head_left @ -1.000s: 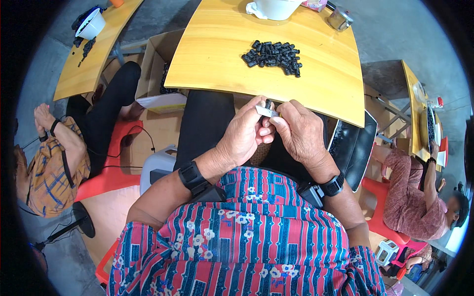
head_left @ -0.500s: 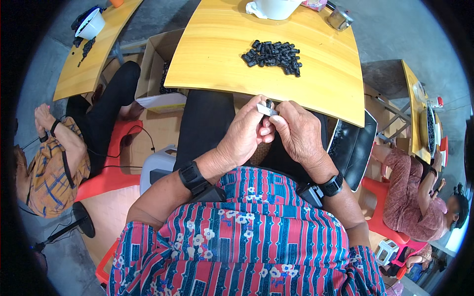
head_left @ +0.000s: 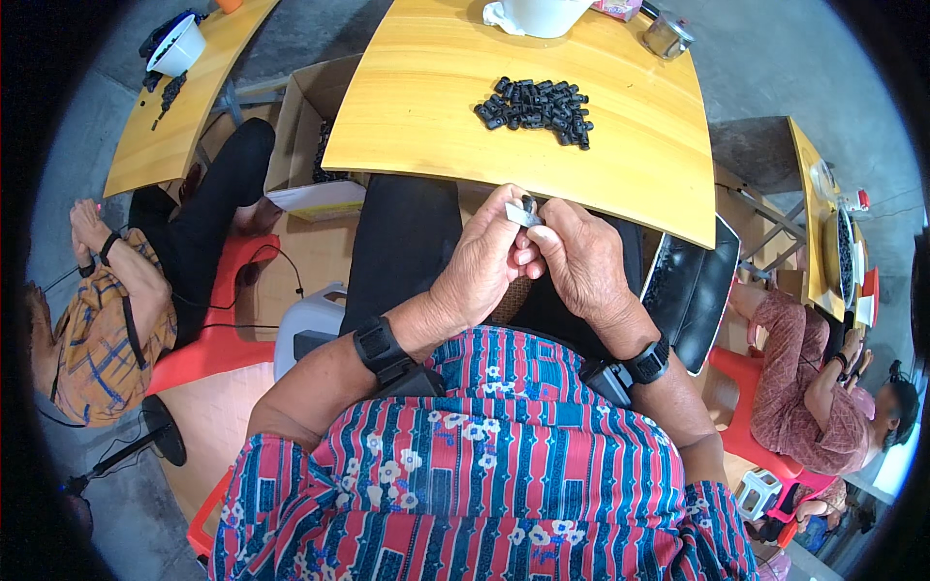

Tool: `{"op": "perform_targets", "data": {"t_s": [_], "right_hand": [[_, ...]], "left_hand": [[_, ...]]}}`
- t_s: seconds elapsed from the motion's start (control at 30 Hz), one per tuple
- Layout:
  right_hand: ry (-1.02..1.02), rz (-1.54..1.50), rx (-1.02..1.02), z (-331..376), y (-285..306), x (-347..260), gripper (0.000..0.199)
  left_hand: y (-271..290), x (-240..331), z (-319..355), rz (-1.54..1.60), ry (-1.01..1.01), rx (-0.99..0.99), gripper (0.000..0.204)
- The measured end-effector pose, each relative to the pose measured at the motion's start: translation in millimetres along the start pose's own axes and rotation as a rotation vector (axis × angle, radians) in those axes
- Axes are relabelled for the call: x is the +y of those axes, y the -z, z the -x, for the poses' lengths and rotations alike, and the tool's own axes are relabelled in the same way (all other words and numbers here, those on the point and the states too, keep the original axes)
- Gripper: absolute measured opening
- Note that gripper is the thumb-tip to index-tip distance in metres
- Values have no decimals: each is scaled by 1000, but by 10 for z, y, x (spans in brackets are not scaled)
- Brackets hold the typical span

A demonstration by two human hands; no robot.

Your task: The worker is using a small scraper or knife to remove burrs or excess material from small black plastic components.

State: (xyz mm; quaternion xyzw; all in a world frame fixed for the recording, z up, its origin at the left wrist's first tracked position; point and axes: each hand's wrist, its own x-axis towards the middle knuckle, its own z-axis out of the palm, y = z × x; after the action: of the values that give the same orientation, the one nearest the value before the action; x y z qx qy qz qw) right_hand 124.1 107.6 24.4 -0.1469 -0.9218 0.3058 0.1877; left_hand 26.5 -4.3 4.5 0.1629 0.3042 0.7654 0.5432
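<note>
A small white-and-black part [head_left: 524, 212] (mostly hidden, shape unclear) is pinched by left hand [head_left: 484, 263] and right hand [head_left: 578, 259] fingertips.

Open brown cardboard box [head_left: 308, 136] at about 10 o'clock from picture centre, on the floor just left of the yellow table, flaps up, dark pieces inside, a white flap or sheet along its near edge. Small pink packet [head_left: 618, 8] at 12 o'clock on the table's far edge, mostly cut off by the frame. No labels, signs or screens can be made out.
</note>
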Motion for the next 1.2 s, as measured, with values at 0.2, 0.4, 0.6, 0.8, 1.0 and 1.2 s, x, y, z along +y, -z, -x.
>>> {"op": "perform_targets", "data": {"t_s": [0.2,0.4,0.6,0.8,1.0,1.2], "right_hand": [[-62,-60,-28,-19,-16,-31,16],[77,39,-6,-40,36,-16,18],[103,21,11,-46,35,19,18],[103,-19,33,-56,32,32,17],[111,-3,28,-79,22,20,16],[33,29,19,-79,-3,5,17]], "left_hand": [[-10,-5,2,-30,-4,11,14],[16,-3,13,2,-25,-17,16],[19,26,5,-38,-48,-55,18],[19,28,-9,-94,-63,-46,20],[29,39,-19,-116,-68,-37,23],[41,22,-20,-135,-34,-7,22]]}}
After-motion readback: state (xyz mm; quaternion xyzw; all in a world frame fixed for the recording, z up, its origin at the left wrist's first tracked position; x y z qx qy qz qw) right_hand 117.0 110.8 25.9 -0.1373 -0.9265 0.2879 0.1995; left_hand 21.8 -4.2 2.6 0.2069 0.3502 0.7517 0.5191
